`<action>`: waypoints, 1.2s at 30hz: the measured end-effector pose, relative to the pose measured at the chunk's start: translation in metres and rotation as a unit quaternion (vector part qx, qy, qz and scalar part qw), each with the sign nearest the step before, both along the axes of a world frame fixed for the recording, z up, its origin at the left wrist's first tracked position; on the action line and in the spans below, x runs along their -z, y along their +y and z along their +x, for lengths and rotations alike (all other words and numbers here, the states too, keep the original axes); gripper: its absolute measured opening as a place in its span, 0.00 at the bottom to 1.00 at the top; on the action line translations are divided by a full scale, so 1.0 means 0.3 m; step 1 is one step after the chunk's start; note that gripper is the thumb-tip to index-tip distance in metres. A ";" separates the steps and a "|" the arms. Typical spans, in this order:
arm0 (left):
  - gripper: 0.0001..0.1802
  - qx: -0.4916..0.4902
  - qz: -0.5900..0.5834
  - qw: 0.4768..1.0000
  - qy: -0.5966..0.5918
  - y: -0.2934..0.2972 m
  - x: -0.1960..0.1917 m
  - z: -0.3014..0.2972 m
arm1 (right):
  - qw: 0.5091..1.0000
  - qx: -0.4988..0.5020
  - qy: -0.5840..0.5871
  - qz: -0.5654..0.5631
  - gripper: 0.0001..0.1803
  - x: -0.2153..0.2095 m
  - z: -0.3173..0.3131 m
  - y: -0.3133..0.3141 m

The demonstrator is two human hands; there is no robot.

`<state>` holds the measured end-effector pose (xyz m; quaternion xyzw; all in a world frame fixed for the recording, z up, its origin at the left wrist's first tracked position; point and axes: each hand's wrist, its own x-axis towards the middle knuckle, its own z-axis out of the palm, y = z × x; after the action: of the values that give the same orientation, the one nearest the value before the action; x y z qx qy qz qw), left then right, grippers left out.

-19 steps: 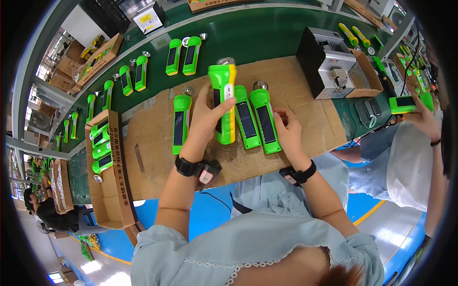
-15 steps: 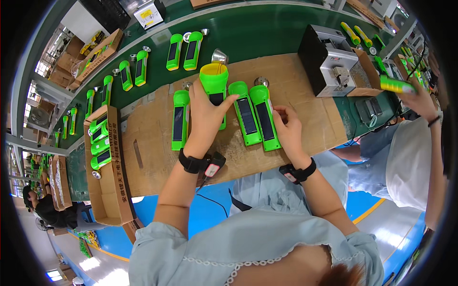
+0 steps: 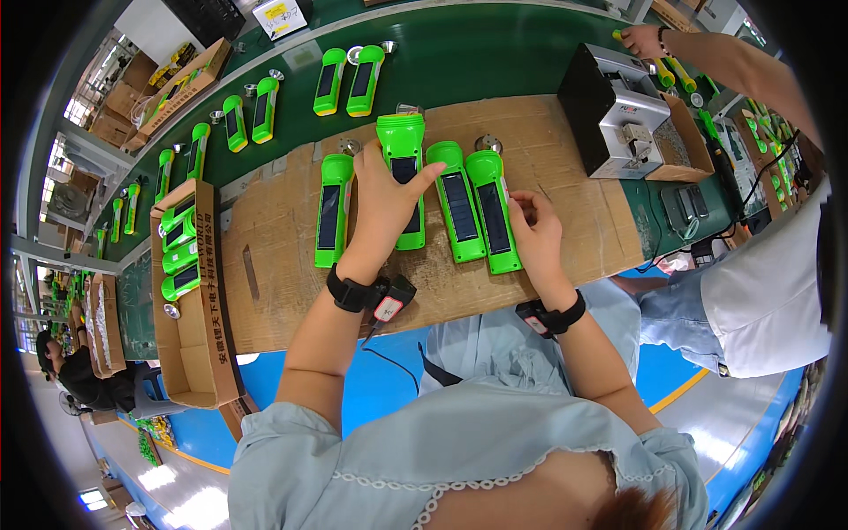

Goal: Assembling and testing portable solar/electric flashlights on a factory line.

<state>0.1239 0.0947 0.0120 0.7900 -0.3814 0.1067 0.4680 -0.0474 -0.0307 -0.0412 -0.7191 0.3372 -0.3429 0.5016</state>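
Note:
Several bright green flashlight bodies with dark panels lie side by side on a cardboard sheet (image 3: 283,265). My left hand (image 3: 382,199) grips one flashlight (image 3: 402,150), second from the left, with its head pointing away from me. My right hand (image 3: 533,228) rests at the near end of the rightmost flashlight (image 3: 493,205), fingers curled, touching its edge. Another flashlight (image 3: 334,210) lies left of my left hand, and one more (image 3: 455,201) between my hands. Small silver reflector cups (image 3: 487,142) sit on the cardboard beyond the flashlights.
A green conveyor belt (image 3: 495,53) carries pairs of flashlights (image 3: 347,81) beyond the cardboard. An open carton (image 3: 181,291) with flashlights stands at left. A black and silver machine (image 3: 618,110) sits at right, where a co-worker's hand (image 3: 643,37) reaches over the belt.
My left hand has laid its raised flashlight down flat among the others. The co-worker's arm at right has swung up toward the belt.

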 end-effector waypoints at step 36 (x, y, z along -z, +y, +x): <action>0.44 -0.193 0.521 0.820 0.136 -0.345 0.048 0.769 | 0.999 -0.026 0.008 -0.028 0.16 -0.074 -0.023 0.000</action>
<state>0.3546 -0.0088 -0.0025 0.9800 -0.1523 -0.1280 0.0033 -0.0543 -0.0308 -0.0189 -0.7442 0.3130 -0.3331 0.4871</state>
